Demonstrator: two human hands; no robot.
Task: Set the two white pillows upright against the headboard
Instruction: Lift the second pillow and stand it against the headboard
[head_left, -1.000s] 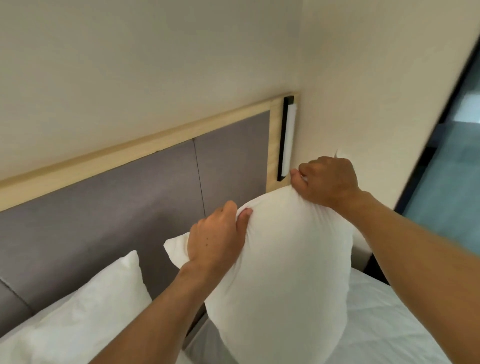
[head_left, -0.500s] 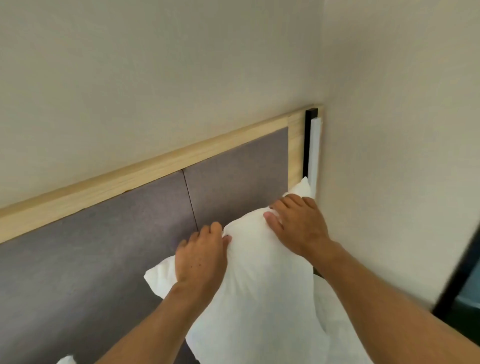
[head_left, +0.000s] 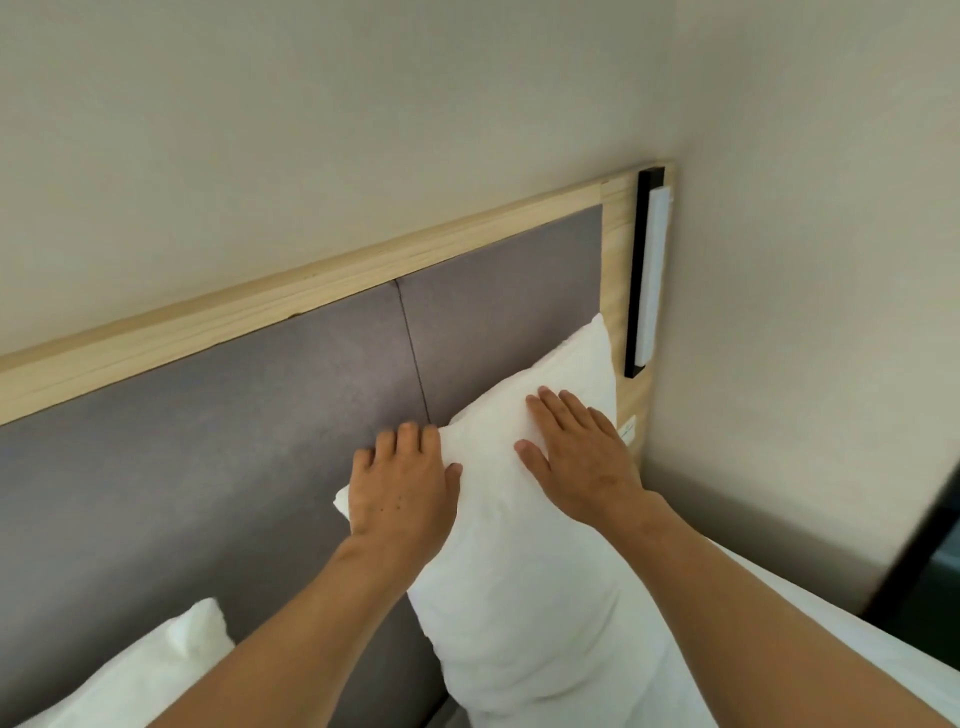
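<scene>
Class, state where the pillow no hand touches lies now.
Head view, bottom left: the untouched pillow sits at the foot of the grey headboard, left of the left hand and the pressed pillow.

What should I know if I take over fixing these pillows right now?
Left hand: grips the held pillow at its top edge, thumb in front, fingers behind.
Right hand: flat, pressing on the pillow's front.
Held pillow: standing upright against the headboard, near the wall corner.
Other pillow: at the bottom left. Only a corner shows, so I cannot tell if it is upright.
Done: the held pillow looks placed.
Left to do: let go and see that it stands, then check the other pillow and stand it up if needed.
</scene>
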